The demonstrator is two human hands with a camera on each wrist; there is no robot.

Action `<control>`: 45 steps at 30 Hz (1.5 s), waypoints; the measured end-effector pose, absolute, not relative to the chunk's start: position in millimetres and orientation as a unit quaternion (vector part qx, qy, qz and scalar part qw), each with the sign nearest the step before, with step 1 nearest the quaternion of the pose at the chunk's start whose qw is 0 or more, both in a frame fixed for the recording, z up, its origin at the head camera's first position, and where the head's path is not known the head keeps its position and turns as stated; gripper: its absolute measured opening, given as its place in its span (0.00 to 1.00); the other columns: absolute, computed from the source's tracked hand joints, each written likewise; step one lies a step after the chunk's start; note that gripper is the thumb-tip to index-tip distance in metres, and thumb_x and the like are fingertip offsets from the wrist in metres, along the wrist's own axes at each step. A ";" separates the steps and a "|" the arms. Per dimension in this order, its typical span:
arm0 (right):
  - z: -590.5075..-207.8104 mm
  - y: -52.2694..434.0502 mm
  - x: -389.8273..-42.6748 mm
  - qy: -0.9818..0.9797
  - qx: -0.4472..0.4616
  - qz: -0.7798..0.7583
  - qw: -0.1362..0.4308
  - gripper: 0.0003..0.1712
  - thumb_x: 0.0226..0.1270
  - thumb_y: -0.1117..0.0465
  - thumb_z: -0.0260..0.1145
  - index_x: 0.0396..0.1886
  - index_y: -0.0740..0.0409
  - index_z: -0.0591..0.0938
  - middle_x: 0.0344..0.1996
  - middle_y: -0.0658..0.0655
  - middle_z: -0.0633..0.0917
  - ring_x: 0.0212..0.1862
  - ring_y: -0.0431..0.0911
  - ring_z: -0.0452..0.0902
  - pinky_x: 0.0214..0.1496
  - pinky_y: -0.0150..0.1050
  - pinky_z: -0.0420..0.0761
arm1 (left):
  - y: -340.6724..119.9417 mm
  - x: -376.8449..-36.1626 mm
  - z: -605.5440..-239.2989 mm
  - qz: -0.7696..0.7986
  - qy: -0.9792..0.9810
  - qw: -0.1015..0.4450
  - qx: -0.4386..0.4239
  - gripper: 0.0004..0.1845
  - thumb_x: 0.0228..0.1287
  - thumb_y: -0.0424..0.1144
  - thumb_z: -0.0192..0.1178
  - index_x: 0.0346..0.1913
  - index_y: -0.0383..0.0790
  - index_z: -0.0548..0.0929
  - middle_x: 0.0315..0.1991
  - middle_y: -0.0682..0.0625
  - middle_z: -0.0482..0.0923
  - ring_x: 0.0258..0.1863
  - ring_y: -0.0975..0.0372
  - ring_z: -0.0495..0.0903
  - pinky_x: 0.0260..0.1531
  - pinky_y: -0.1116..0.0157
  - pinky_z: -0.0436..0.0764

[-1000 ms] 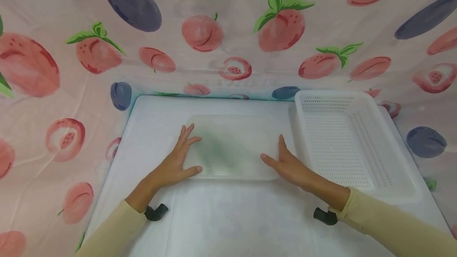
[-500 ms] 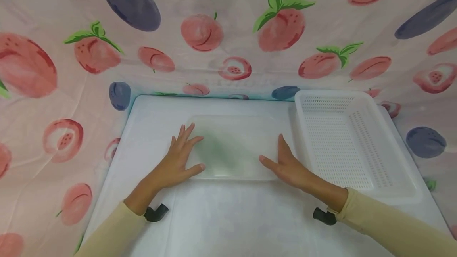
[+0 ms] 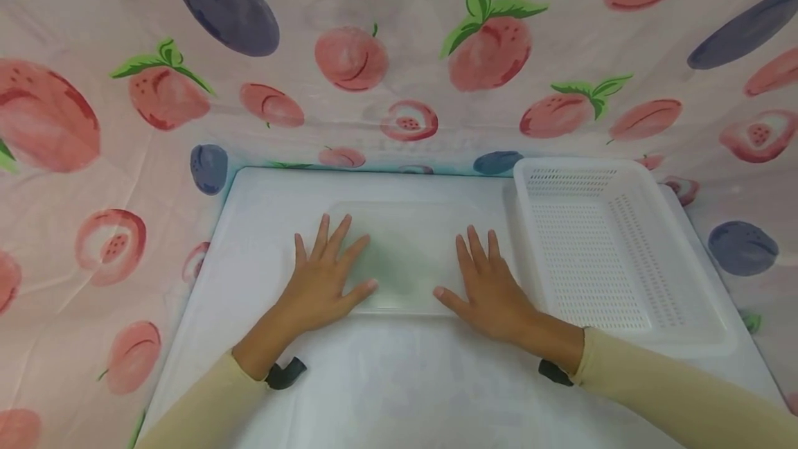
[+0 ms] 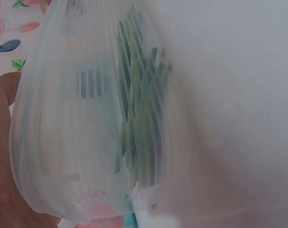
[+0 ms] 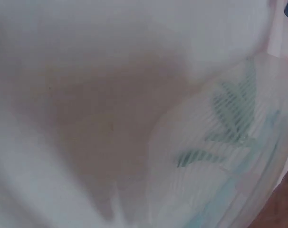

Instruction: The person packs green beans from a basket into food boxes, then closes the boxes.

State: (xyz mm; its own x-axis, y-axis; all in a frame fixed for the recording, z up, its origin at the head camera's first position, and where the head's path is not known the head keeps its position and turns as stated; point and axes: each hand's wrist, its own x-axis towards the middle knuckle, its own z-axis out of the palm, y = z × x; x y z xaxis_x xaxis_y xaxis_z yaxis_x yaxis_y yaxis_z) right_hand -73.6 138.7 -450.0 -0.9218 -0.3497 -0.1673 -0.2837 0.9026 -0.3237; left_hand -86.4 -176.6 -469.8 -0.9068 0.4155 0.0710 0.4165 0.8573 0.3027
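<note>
A translucent plastic box (image 3: 414,224) with a pale lid lies lengthwise at mid-table in the head view. Green leafy pieces (image 4: 141,114) show blurred through its ribbed side in the left wrist view, and again as green shapes (image 5: 234,109) in the right wrist view. My left hand (image 3: 316,291) lies over the box's left end, palm down with fingers spread. Over the right end is my right hand (image 3: 495,296), also palm down, its fingers straight and pointing away from me. Both thumbs point inward along the near edge of the lid.
A white perforated basket (image 3: 592,262) stands on the table to the right of the box, close to my right forearm. Behind the white table (image 3: 399,380) hangs a fruit-print cloth (image 3: 399,33). Dark curved pieces (image 3: 287,373) show at both wrists.
Both hands have moved inward over the lid and turned from thumb-up at the box's ends to palm down with fingers spread. The box and basket have stayed in place.
</note>
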 end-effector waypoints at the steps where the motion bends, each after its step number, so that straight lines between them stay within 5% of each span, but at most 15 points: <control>1: -451.3 138.0 -72.8 0.970 -0.170 -0.138 0.106 0.59 0.71 0.27 0.53 0.84 0.59 0.42 0.84 0.61 0.35 0.81 0.67 0.21 0.78 0.70 0.50 | -175.5 -86.0 -469.5 -0.154 -0.964 0.001 -0.216 0.43 0.69 0.73 0.47 0.80 0.56 0.60 0.85 0.48 0.37 0.83 0.44 0.28 0.68 0.22 0.36; 27: -466.3 134.3 -68.2 0.972 -0.201 -0.102 0.063 0.52 0.77 0.30 0.46 0.83 0.59 0.46 0.84 0.63 0.40 0.81 0.65 0.18 0.81 0.66 0.41 | -174.4 -83.2 -472.5 -0.134 -0.967 -0.019 -0.217 0.44 0.69 0.75 0.44 0.81 0.58 0.57 0.85 0.47 0.37 0.83 0.48 0.27 0.70 0.24 0.37; 31: -461.2 133.7 -69.8 0.972 -0.192 -0.104 0.084 0.52 0.77 0.28 0.44 0.84 0.57 0.45 0.84 0.62 0.39 0.81 0.68 0.21 0.78 0.71 0.50 | -175.2 -84.8 -465.8 -0.141 -0.964 -0.034 -0.222 0.44 0.70 0.74 0.45 0.82 0.57 0.55 0.85 0.46 0.36 0.83 0.44 0.28 0.68 0.22 0.37; 45: -425.2 124.7 -131.4 0.970 -0.177 -0.107 0.130 0.50 0.78 0.29 0.41 0.85 0.53 0.41 0.84 0.61 0.38 0.82 0.69 0.26 0.73 0.77 0.53 | -175.7 -140.1 -444.4 -0.142 -0.954 -0.121 -0.235 0.47 0.70 0.74 0.46 0.83 0.59 0.45 0.85 0.48 0.29 0.82 0.44 0.24 0.67 0.21 0.39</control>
State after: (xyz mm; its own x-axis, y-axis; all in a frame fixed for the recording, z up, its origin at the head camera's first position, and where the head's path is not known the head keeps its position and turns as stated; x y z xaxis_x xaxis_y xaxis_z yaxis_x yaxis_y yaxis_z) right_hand -131.4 124.7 -425.2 -0.9031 -0.3717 -0.2148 -0.3156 0.9141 -0.2547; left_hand -140.1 -175.7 -444.4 -0.8598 0.4836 -0.1642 0.4146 0.8487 0.3283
